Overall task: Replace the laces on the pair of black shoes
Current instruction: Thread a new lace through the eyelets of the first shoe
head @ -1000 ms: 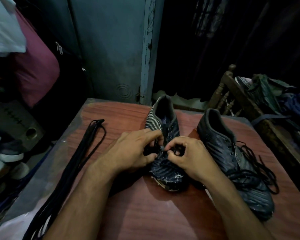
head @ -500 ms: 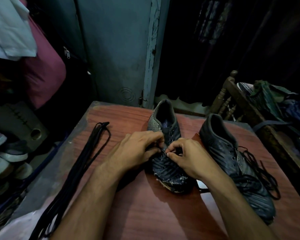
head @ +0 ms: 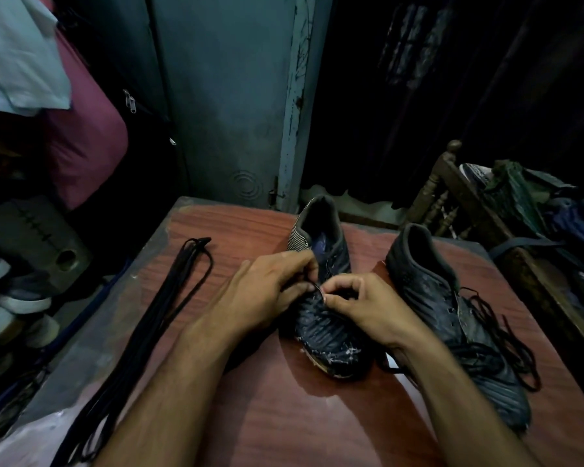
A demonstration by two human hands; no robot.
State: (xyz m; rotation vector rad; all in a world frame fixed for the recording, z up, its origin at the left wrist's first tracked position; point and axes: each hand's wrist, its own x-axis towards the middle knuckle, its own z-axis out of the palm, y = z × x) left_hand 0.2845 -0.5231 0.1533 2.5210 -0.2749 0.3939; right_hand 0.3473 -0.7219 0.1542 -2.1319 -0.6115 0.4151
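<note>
Two black shoes lie on a reddish wooden table (head: 284, 416), toes toward me. On the left shoe (head: 324, 335), both hands meet at the eyelet area. My left hand (head: 267, 294) pinches a thin black lace (head: 312, 286) there, fingers curled against the shoe's side. My right hand (head: 364, 305) pinches the lace tip from the other side. The right shoe (head: 452, 308) lies alone with a loose black lace (head: 496, 338) tangled over its front. A bundle of long black laces (head: 155, 318) stretches along the table's left side.
A grey-blue door (head: 230, 96) stands behind the table. Hanging bags and clothes (head: 81, 136) and several shoes on the floor (head: 11, 298) crowd the left. A wooden chair (head: 452, 197) piled with clothes stands close at the right.
The camera has tilted slightly, shifting the scene down. Both hands stay at the left shoe's eyelets, fingers moved a little up toward the tongue with the lace.
</note>
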